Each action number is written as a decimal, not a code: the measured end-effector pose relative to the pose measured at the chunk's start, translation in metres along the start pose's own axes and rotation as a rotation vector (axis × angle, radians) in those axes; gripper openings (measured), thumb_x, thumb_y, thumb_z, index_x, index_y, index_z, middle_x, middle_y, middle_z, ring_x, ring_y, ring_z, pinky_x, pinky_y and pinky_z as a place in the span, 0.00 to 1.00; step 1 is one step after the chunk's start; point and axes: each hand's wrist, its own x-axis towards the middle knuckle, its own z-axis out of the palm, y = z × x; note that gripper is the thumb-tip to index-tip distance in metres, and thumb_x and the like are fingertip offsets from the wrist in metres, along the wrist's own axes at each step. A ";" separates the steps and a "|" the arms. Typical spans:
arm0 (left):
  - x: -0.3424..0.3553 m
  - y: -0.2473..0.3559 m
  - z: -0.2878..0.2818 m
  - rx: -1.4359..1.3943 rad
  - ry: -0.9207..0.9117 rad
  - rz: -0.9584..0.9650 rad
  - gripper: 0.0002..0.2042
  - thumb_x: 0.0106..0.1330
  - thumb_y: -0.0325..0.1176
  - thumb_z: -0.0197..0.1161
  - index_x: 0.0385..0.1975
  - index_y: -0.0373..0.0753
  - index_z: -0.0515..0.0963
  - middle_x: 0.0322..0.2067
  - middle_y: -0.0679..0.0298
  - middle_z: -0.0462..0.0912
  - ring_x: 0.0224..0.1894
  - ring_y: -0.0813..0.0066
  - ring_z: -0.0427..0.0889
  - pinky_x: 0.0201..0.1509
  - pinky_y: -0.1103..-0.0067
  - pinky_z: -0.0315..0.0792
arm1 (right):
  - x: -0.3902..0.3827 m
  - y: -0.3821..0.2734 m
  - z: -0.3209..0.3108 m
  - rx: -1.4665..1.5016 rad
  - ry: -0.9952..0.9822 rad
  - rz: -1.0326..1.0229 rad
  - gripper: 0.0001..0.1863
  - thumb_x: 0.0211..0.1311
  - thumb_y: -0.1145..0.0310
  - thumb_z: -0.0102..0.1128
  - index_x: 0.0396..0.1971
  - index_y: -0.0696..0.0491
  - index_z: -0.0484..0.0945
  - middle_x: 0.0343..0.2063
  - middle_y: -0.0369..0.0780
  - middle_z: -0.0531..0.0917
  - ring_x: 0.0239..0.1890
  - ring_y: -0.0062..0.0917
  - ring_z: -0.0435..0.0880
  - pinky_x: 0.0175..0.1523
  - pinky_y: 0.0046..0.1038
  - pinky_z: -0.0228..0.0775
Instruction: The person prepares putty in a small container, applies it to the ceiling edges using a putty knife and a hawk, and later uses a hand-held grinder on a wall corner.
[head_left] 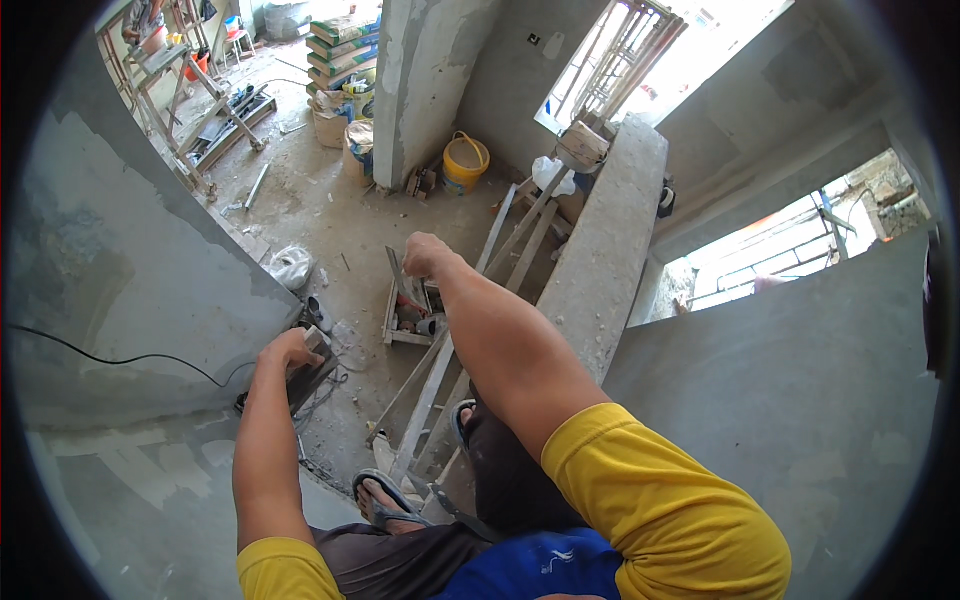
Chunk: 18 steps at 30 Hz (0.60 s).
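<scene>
My left hand (288, 350) is closed on the edge of a dark board-like piece (316, 378) with a pale end, low beside the grey wall. What exactly this piece is does not show clearly. My right arm reaches forward, and my right hand (430, 256) is closed in a fist. A thin grey strip (394, 266), perhaps a tool's blade, shows at its left side; the grip itself is hidden. Below that hand a shallow wooden box (408, 338) stands on the floor with several small things in it.
Long boards and metal bars (428, 390) lie slanting near my sandalled feet (385, 498). On the right runs a raised concrete ledge (608, 250). A yellow bucket (465, 165) stands by the pillar (425, 90). A black cable (120, 360) crosses the left wall. Far left, a person is partly visible.
</scene>
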 end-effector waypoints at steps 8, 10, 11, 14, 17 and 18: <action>0.003 0.002 -0.001 -0.013 -0.004 -0.019 0.30 0.47 0.46 0.76 0.45 0.32 0.75 0.36 0.53 0.83 0.40 0.58 0.82 0.47 0.67 0.73 | 0.001 0.001 -0.001 0.014 -0.013 0.006 0.13 0.52 0.72 0.57 0.36 0.64 0.81 0.38 0.54 0.84 0.39 0.42 0.86 0.43 0.36 0.78; 0.002 0.001 -0.001 -0.021 -0.028 -0.036 0.30 0.47 0.46 0.76 0.45 0.32 0.75 0.38 0.52 0.83 0.41 0.58 0.82 0.47 0.67 0.73 | 0.000 -0.001 0.000 0.017 -0.022 0.011 0.14 0.52 0.72 0.57 0.36 0.64 0.81 0.38 0.54 0.84 0.39 0.42 0.86 0.43 0.36 0.78; 0.003 0.000 0.000 -0.010 -0.015 -0.027 0.30 0.47 0.46 0.76 0.46 0.32 0.75 0.39 0.52 0.83 0.42 0.57 0.82 0.48 0.67 0.72 | 0.001 0.000 0.000 0.020 -0.028 0.019 0.14 0.52 0.72 0.57 0.37 0.64 0.81 0.38 0.54 0.84 0.40 0.42 0.86 0.43 0.36 0.78; 0.003 0.000 0.001 0.000 0.008 -0.013 0.31 0.47 0.46 0.76 0.47 0.33 0.74 0.41 0.51 0.82 0.43 0.57 0.81 0.49 0.67 0.72 | 0.002 0.002 0.000 -0.007 -0.006 -0.007 0.14 0.52 0.72 0.57 0.37 0.63 0.81 0.39 0.54 0.83 0.41 0.42 0.85 0.44 0.35 0.78; 0.004 0.000 0.001 0.002 0.011 -0.005 0.31 0.47 0.46 0.76 0.48 0.33 0.74 0.41 0.51 0.82 0.44 0.57 0.81 0.49 0.66 0.72 | 0.002 0.002 0.000 -0.002 -0.009 -0.002 0.14 0.52 0.72 0.57 0.38 0.63 0.81 0.40 0.54 0.83 0.42 0.42 0.85 0.45 0.35 0.78; 0.003 0.000 0.001 0.004 0.005 -0.003 0.31 0.47 0.46 0.76 0.48 0.33 0.74 0.42 0.51 0.82 0.44 0.56 0.81 0.49 0.66 0.72 | 0.001 0.002 0.000 -0.002 -0.009 -0.003 0.14 0.52 0.72 0.57 0.38 0.63 0.81 0.40 0.54 0.83 0.42 0.42 0.85 0.45 0.35 0.78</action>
